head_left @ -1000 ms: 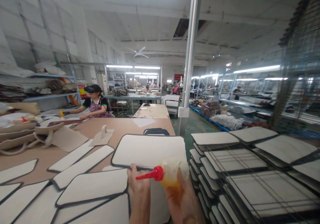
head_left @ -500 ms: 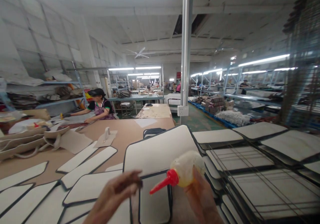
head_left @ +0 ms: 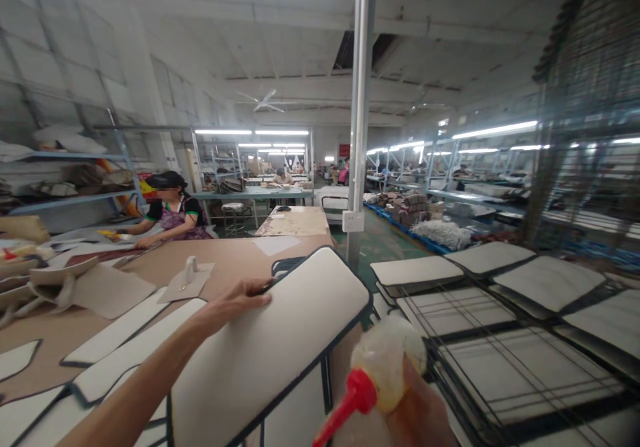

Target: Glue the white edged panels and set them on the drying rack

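My left hand (head_left: 239, 306) is closed on the far left edge of a cream panel (head_left: 280, 344) with dark edging, its thumb on top and its other fingers partly hidden. The panel lies slanted across the table in front of me, over other panels. In my right hand (head_left: 420, 410) is a squeeze bottle (head_left: 383, 354), rounded and translucent with yellowish contents. Its red nozzle points down and to the left, close to the panel's right edge. Whether anything leaves the tip cannot be seen.
More cream panels (head_left: 125, 337) lie on the brown table (head_left: 225, 250) at left, near beige bag parts (head_left: 113, 287). At right, a wire rack (head_left: 520, 360) carries several panels. A metal post (head_left: 357, 100) stands ahead. A co-worker (head_left: 173, 214) sits at the left.
My left hand has reached forward and taken hold of the large panel, which has turned and come nearer. The bottle has moved slightly lower and to the right. My view has shifted right.
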`<action>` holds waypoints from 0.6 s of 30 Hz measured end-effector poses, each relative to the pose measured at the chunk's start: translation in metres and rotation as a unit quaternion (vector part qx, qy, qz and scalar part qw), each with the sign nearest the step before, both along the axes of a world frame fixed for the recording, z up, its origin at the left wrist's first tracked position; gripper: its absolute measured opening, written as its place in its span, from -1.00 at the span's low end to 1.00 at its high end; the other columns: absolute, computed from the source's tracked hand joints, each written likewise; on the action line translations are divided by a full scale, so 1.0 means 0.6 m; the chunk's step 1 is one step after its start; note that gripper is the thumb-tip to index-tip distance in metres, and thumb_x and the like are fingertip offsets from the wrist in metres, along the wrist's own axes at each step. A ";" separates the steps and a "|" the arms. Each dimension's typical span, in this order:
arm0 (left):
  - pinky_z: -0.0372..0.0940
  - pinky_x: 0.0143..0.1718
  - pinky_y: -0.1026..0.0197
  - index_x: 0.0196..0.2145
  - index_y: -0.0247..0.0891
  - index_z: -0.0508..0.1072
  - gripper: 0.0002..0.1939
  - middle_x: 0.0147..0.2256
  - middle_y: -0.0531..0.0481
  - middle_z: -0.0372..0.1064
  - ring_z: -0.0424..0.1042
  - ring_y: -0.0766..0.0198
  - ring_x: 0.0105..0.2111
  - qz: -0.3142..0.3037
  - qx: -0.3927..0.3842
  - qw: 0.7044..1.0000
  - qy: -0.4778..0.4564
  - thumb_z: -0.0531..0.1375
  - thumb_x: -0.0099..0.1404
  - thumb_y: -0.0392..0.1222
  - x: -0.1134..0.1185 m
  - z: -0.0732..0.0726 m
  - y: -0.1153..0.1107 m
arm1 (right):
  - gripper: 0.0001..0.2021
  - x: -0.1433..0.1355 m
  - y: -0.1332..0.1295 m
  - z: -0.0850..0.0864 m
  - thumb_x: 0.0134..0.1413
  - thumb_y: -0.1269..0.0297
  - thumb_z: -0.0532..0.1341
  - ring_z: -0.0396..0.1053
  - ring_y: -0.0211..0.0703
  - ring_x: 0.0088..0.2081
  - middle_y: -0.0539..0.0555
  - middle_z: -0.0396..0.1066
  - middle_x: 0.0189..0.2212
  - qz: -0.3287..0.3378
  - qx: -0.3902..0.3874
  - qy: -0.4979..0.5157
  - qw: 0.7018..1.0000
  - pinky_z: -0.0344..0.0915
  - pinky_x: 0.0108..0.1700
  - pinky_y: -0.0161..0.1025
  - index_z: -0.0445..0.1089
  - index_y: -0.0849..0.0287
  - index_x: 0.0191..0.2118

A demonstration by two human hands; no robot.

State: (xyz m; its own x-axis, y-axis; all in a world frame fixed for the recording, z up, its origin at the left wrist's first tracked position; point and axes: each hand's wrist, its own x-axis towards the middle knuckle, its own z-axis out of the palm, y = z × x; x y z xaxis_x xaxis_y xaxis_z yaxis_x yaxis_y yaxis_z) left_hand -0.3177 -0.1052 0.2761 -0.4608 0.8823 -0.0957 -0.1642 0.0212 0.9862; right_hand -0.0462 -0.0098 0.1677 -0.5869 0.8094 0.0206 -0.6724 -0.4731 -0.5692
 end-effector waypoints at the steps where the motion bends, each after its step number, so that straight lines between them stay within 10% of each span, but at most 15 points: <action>1: 0.31 -0.47 0.22 -0.19 -0.28 0.57 -0.59 -0.46 -0.07 0.53 0.48 0.05 -0.46 -0.023 -0.011 1.000 0.003 0.29 -0.05 -0.49 -0.005 0.000 -0.007 | -0.71 0.011 0.011 0.005 -0.12 0.04 0.33 0.47 0.05 -0.22 0.15 0.53 -0.28 -0.033 0.003 -0.010 0.999 0.23 0.04 0.12 0.51 0.08 -0.28; 7: 0.37 -0.35 0.20 -0.10 -0.22 0.54 -0.58 -0.24 -0.10 0.54 0.51 0.04 -0.31 -0.126 -0.076 0.989 -0.007 0.29 0.03 -0.40 -0.033 -0.010 -0.039 | -0.47 0.050 0.085 0.092 -0.36 0.12 0.41 0.43 0.14 -0.14 0.15 0.51 -0.20 -0.274 0.093 -0.045 0.956 0.17 0.07 0.21 0.45 0.09 -0.12; 18: 0.37 -0.23 0.20 -0.07 -0.28 0.52 -0.53 -0.11 -0.16 0.49 0.47 -0.02 -0.16 -0.149 -0.063 0.987 -0.017 0.30 0.00 -0.45 -0.084 -0.031 -0.049 | -0.38 0.044 0.098 0.143 -0.46 0.26 0.43 0.34 0.16 -0.01 0.14 0.47 -0.13 -0.265 0.216 -0.057 0.938 0.16 0.09 0.19 0.41 0.05 -0.08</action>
